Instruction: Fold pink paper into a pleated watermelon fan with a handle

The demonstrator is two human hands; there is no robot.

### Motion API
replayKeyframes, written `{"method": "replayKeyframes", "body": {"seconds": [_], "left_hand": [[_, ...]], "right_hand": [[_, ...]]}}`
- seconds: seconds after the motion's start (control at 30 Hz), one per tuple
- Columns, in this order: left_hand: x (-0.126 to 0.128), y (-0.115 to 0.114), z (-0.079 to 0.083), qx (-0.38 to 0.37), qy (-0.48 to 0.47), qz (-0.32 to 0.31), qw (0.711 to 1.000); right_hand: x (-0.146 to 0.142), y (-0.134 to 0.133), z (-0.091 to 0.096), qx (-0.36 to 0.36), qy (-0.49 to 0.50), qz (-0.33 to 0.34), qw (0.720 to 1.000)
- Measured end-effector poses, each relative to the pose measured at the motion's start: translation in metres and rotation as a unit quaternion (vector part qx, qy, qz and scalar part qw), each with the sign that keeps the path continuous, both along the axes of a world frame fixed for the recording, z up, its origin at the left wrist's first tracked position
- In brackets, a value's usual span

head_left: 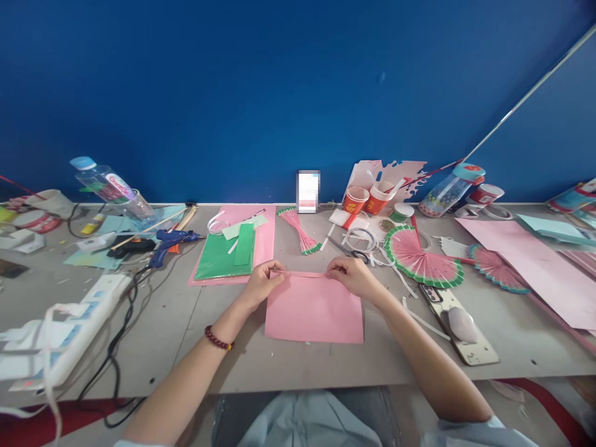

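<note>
A sheet of pink paper (pixel 314 310) lies in front of me, its far edge folded over in a narrow strip. My left hand (pixel 267 279) pinches the far left corner of the sheet between thumb and fingers. At the far right corner, my right hand (pixel 351 276) pinches the same folded edge. Beyond the sheet lies a pleated pink paper strip with green ends (pixel 300 230). To the right of my right hand is an opened pink-and-green paper fan (pixel 423 257). Scissors (pixel 356 253) rest just past that hand.
At left are a green paper pack (pixel 223 257) on pink paper, a blue glue gun (pixel 170 245), a power strip (pixel 88 329) and black cables. Red paper cups (pixel 356 200) stand at the back. A phone (pixel 479 347) lies at right beside larger pink sheets (pixel 535 267).
</note>
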State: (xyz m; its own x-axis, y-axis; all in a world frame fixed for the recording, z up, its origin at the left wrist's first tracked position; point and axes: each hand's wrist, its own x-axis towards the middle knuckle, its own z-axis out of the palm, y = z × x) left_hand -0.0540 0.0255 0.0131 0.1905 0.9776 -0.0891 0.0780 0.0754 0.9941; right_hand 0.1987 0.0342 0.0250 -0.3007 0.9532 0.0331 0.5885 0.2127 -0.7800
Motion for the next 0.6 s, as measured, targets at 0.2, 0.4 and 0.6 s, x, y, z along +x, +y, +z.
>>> {"method": "replayKeyframes", "body": {"seconds": [0.2, 0.4, 0.6], "left_hand": [[-0.009, 0.003, -0.001, 0.008, 0.011, 0.024, 1.000], [-0.012, 0.005, -0.002, 0.009, 0.013, 0.050, 0.999], [-0.014, 0.004, 0.005, 0.005, -0.001, 0.007, 1.000]], "right_hand": [[0.010, 0.000, 0.004, -0.037, 0.045, -0.002, 0.998], [0.020, 0.004, -0.001, -0.082, 0.109, -0.008, 0.991], [0.019, 0.007, -0.010, -0.078, 0.115, -0.048, 0.989]]}}
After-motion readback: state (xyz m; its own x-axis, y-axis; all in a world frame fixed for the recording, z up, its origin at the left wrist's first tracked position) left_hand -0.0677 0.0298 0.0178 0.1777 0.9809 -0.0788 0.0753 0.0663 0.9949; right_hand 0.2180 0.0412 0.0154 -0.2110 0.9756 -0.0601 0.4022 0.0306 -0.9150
